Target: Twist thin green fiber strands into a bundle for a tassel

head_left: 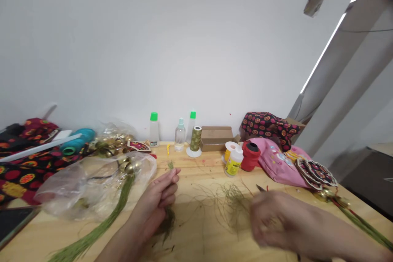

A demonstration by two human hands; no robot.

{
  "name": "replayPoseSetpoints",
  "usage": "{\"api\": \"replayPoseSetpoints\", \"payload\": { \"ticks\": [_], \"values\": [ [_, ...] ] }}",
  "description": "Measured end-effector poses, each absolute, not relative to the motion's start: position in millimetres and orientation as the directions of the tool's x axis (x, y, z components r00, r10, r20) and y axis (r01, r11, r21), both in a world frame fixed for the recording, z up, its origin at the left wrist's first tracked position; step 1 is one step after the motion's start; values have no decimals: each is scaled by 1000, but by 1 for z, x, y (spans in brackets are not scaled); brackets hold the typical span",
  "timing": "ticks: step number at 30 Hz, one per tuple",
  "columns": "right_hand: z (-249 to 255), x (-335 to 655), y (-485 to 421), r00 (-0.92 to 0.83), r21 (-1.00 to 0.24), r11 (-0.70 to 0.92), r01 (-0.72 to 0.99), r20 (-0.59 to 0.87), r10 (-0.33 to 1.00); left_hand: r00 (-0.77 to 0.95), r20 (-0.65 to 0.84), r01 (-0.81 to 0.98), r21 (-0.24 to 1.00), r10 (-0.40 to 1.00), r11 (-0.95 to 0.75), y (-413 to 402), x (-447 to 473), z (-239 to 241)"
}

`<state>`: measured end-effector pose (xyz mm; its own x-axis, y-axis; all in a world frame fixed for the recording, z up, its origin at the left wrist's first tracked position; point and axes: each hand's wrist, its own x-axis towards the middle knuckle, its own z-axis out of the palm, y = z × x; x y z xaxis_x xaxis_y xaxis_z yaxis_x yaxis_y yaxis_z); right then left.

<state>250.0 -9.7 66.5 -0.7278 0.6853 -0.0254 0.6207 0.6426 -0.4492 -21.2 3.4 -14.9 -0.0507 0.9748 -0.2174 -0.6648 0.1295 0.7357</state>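
Observation:
My left hand (159,196) is closed in a pinch around a small bundle of green thread (170,165). A short tuft sticks up above the fingertips, and more dark green strands hang out below the palm. My right hand (276,221) is over the table's right side, smeared by motion; its fingers look curled, but whether they hold anything is unclear. Beside it lies a loose tangle of green thread (231,198). A dark pointed tip (260,188) shows just behind the right hand, the rest of that object being hidden.
Left of my left hand, a clear plastic bag (76,188) holds gold bells, with a green tassel (101,225) trailing. A green thread spool (195,139), bottles, a glue bottle (233,163) and a red thread cone (250,156) stand behind. Right are a pink pouch (276,163) and ornaments (319,174).

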Motion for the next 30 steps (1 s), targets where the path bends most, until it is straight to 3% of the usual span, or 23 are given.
{"api": "replayPoseSetpoints", "payload": {
  "ticks": [3, 6, 8, 18, 30],
  "values": [
    [46, 202, 24, -682, -298, 673, 677, 90, 726, -59, -197, -652, 750, 979, 112, 5, -24, -17],
    [25, 166, 52, -666, -116, 671, 732, 82, 741, -76, -200, -645, 757, 977, 105, 5, -24, -16],
    [17, 152, 62, -659, -88, 664, 742, 85, 747, -91, -215, -644, 757, 972, 107, 5, -24, -14],
    [3, 137, 65, -629, -67, 632, 772, 61, 775, -23, -247, -654, 737, 969, 172, 2, -17, -9],
    [-3, 136, 68, -577, -167, 589, 791, 115, 808, -9, -246, -644, 743, 969, 183, 3, -15, -9]
  ]
}}
